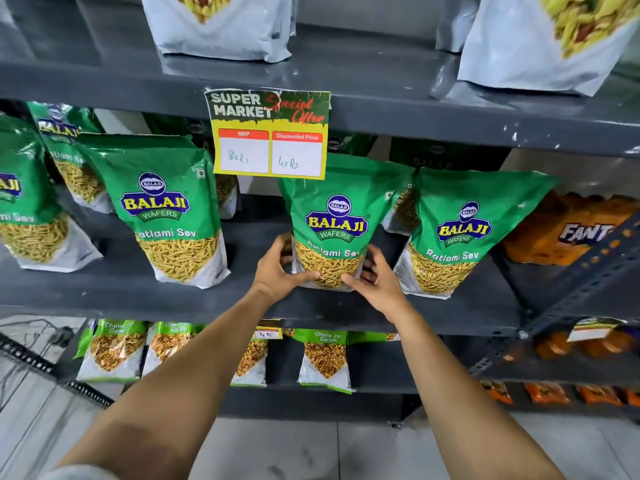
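Both hands hold a green Ratlami Sev packet (334,216) upright on the grey middle shelf (138,296), just below the yellow price card (268,133) and slightly to its right. The packet's top edge touches the card's lower corner. The left hand (278,268) grips the packet's lower left side, thumb across the front. The right hand (375,277) grips its lower right side, fingers curled round the edge. A matching packet (166,213) stands below-left of the card, and another packet (457,233) stands further right. White pouches (221,26) sit above the card.
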Available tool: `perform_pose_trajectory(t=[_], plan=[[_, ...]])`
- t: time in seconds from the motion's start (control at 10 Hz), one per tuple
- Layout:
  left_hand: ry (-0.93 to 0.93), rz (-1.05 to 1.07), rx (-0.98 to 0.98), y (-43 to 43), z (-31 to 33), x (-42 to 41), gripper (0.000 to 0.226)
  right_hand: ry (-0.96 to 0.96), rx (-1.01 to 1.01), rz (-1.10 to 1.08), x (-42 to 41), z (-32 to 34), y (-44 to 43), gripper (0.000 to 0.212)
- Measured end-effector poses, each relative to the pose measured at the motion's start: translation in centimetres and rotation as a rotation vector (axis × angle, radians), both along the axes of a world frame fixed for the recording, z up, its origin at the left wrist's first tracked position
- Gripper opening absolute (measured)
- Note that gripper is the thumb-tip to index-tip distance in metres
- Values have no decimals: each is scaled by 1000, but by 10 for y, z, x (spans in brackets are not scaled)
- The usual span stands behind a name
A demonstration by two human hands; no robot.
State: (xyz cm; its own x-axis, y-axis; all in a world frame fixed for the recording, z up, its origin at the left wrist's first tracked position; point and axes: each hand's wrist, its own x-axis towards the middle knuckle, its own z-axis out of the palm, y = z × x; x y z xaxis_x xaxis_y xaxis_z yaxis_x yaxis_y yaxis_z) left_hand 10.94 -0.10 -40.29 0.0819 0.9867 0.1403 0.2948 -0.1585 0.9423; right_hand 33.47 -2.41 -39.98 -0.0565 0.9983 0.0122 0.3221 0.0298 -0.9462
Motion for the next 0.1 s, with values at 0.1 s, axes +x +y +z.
perform_pose_trajectory(t=[0.1], plan=[[16, 13, 1, -6, 4, -4, 91, -6, 14, -3, 0, 3, -6, 77]])
